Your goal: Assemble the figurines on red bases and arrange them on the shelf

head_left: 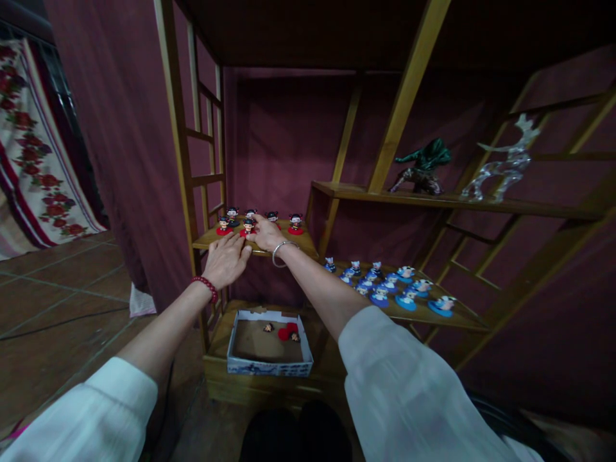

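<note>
A left hand (227, 260) lies flat at the left shelf's (305, 245) near edge; just right, a figurine (248, 224), probably light and stiff, best taken by its base (247, 233), stands near the right hand (265, 235), its grip unclear.

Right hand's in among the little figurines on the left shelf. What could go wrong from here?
The right hand reaches between close-set figurines, so it might tip a neighbour. A front figurine stands near the edge of the left shelf; a nudge could drop it. The right sleeve may brush the blue figurines, though depth is hard to judge.
</note>
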Available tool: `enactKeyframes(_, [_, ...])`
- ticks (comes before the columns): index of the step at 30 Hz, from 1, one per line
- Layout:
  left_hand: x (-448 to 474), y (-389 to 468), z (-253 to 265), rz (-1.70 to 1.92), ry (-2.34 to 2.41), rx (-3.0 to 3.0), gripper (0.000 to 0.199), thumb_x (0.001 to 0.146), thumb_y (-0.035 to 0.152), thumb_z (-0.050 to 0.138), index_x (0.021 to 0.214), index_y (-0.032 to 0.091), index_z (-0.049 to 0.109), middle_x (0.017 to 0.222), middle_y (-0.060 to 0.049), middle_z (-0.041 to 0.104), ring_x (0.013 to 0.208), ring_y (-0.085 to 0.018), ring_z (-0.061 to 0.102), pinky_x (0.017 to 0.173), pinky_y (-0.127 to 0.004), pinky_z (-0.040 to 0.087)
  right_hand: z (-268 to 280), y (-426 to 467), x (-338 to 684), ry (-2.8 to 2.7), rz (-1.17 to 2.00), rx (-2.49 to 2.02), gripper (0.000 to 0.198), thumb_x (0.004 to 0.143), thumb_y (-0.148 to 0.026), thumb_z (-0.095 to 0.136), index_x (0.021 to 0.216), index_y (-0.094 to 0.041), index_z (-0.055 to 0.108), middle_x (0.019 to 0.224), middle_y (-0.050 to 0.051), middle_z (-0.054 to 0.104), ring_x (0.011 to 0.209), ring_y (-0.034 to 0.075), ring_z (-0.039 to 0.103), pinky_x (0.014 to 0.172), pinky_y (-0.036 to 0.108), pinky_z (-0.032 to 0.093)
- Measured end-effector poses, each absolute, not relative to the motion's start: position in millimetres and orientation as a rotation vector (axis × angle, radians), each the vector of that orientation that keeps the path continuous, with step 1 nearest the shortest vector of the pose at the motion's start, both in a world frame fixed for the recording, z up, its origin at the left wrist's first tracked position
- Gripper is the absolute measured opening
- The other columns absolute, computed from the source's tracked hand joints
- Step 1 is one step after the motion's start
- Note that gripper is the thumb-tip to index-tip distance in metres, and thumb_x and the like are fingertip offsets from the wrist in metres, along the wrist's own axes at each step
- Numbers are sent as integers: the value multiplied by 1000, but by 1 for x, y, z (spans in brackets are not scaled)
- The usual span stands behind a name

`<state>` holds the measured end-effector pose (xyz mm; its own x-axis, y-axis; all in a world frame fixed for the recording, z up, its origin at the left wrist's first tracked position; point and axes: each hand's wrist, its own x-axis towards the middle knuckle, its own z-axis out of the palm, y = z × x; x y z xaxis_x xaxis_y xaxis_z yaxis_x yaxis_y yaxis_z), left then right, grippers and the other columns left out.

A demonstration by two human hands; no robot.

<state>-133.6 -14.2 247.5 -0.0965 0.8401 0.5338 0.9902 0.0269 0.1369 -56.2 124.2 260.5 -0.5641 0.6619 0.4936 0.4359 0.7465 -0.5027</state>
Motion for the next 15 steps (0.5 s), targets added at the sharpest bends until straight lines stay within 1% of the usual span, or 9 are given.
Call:
enactKeyframes(6, [-135,-10,249,-687,-2031,-1865,47,86,40,22,118,16,47,129,-9,46,123,-23,31,95,-42,25,266,120,-55,-2263,427,-861,61,64,-26,67,120,-21,44,97,2,62,87,14,58,82,27,43])
enactKeyframes(11, [-134,-10,251,-672,-2059,-1862,47,86,39,21,117,16,48,129,-9,45,122,-23,32,94,-44,26,267,120,-56,-2263,430,-858,62,63,-26,68,120,-17,45,98,5,62,89,16,58,82,26,43])
enactKeyframes(15, [-135,-8,253,-668,-2077,-1862,47,86,39,21,116,15,49,129,-10,46,121,-24,33,94,-43,27,269,120,-57,-2275,423,-882,58,63,-26,67,117,-18,48,99,5,62,88,16,59,79,26,44])
